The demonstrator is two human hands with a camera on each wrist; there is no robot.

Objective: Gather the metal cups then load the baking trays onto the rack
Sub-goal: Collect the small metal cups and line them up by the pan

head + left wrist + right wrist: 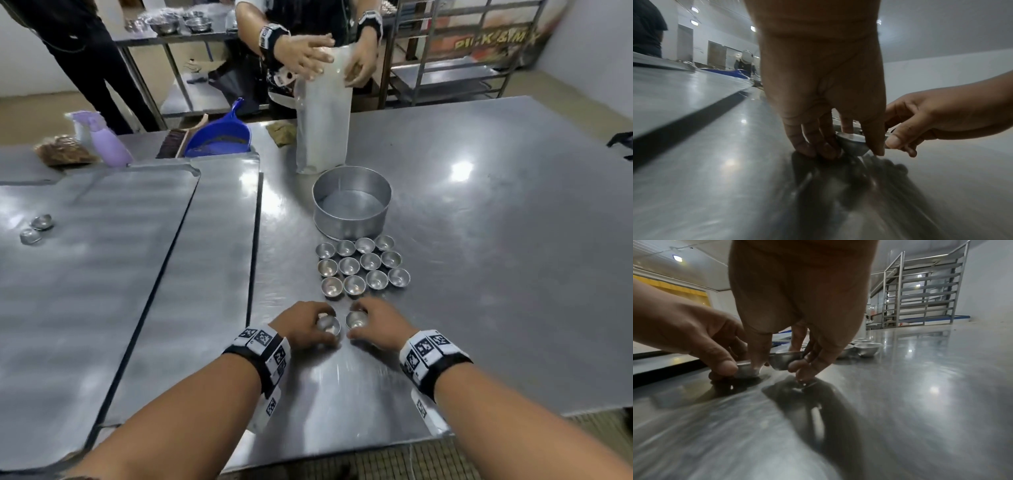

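Several small metal cups [363, 267] stand in rows on the steel table [479, 240], just beyond my hands. My left hand [308, 327] grips one metal cup [328, 324] between its fingers and thumb, low on the table; the left wrist view shows that cup [852, 144] at my fingertips. My right hand [375, 323] pinches a second metal cup [355, 319], seen from the right wrist as a cup [786, 361] between thumb and fingers. Two flat baking trays [102, 274] lie overlapping at the left, with two more cups [37, 228] on the near one.
A round metal tin [351, 202] stands behind the cups. Across the table another person holds an upright metal sheet [323, 113]. A blue dustpan [221, 135], brush and purple spray bottle [108, 142] sit at the back left. A steel rack [459, 51] stands behind, right.
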